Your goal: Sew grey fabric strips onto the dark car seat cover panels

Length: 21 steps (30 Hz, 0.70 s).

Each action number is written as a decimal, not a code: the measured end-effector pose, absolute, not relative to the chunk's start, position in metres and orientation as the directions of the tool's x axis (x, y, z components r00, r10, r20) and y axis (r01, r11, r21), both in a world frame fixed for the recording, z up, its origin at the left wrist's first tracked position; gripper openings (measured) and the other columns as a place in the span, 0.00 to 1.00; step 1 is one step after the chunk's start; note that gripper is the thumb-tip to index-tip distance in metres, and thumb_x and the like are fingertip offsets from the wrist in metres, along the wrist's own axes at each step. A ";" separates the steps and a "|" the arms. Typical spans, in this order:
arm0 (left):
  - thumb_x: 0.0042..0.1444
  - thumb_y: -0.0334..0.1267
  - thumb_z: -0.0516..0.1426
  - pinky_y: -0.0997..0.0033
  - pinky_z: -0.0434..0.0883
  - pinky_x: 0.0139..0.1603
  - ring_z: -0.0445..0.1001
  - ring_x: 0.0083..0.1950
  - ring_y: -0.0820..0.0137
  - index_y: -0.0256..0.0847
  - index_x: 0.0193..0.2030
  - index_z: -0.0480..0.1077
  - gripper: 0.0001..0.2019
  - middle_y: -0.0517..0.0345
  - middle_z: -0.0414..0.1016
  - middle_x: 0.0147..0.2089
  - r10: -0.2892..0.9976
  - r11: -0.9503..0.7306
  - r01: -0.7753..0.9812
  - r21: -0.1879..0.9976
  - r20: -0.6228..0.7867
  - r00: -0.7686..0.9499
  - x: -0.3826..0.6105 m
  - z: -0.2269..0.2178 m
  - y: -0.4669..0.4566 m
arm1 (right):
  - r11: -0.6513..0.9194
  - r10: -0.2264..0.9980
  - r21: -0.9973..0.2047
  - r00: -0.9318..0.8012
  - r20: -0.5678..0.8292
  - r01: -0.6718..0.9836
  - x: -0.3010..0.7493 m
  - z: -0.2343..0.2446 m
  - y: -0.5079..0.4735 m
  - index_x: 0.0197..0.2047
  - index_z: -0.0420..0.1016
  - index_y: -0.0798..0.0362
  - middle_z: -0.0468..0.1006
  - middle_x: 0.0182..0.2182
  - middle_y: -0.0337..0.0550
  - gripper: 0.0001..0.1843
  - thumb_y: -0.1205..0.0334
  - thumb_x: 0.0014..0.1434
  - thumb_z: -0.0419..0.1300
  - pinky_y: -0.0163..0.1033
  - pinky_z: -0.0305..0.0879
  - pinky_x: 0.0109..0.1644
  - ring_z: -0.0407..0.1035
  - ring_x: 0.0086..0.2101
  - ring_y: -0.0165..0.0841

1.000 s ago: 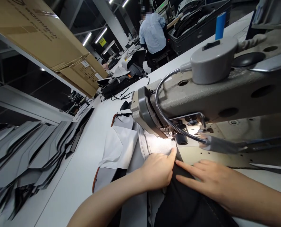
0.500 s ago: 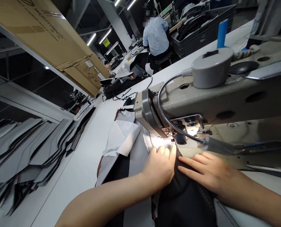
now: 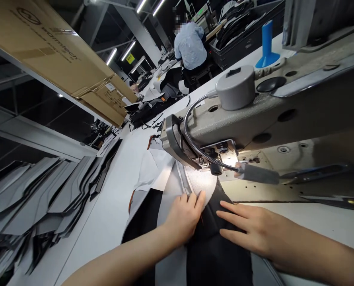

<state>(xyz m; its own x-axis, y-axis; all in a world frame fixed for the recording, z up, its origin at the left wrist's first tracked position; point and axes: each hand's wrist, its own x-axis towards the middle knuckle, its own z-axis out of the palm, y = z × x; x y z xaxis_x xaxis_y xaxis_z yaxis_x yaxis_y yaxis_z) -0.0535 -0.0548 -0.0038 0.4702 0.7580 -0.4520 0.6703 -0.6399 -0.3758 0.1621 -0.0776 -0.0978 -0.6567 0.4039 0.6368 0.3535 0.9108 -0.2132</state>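
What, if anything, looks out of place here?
The stack of grey panels at left looks untidy, its edges fanned unevenly; loose dark strips lie scattered on the white table beyond the sewing machine. Nothing looks spilled.

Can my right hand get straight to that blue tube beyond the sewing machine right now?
Probably not straight: the sewing machine stands between your right hand and the blue tube. Its fingers lie over black fabric on the near side.

There are two hands point(image 3: 183, 218) point(image 3: 251, 226), one nearby sewing machine point(image 3: 239, 123), one blue spool point(image 3: 267, 45).
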 end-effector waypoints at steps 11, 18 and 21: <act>0.53 0.35 0.49 0.67 0.71 0.33 0.75 0.39 0.63 0.41 0.56 0.61 0.22 0.55 0.75 0.42 0.605 -0.721 0.675 -0.157 -0.618 0.502 -0.013 0.029 -0.022 | 0.831 0.419 -0.101 -0.497 0.760 0.547 0.146 -0.106 -0.080 0.44 0.76 0.57 0.78 0.44 0.51 0.18 0.74 0.59 0.48 0.43 0.71 0.44 0.72 0.46 0.41; 0.54 0.34 0.48 0.65 0.71 0.34 0.75 0.39 0.60 0.36 0.60 0.59 0.25 0.51 0.76 0.43 0.656 -0.708 0.683 -0.178 -0.524 0.543 -0.005 0.016 -0.013 | 0.813 0.426 -0.050 -0.533 0.731 0.581 0.138 -0.107 -0.063 0.46 0.75 0.61 0.77 0.45 0.55 0.18 0.75 0.57 0.48 0.45 0.71 0.45 0.71 0.47 0.43; 0.54 0.33 0.48 0.63 0.71 0.35 0.75 0.42 0.59 0.34 0.62 0.57 0.27 0.48 0.74 0.48 0.661 -0.730 0.652 -0.202 -0.452 0.599 -0.009 0.008 -0.007 | 0.794 0.463 -0.078 -0.516 0.720 0.603 0.132 -0.103 -0.056 0.47 0.75 0.62 0.76 0.47 0.57 0.19 0.76 0.56 0.49 0.46 0.71 0.46 0.70 0.48 0.44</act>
<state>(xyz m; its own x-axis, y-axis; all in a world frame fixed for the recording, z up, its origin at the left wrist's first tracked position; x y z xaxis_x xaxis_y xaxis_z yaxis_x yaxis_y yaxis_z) -0.0092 -0.0071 0.0083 0.5994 0.6606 -0.4521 0.6525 -0.7304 -0.2021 0.1315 -0.0561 -0.1034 -0.5163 0.4631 0.7204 0.6035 0.7936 -0.0776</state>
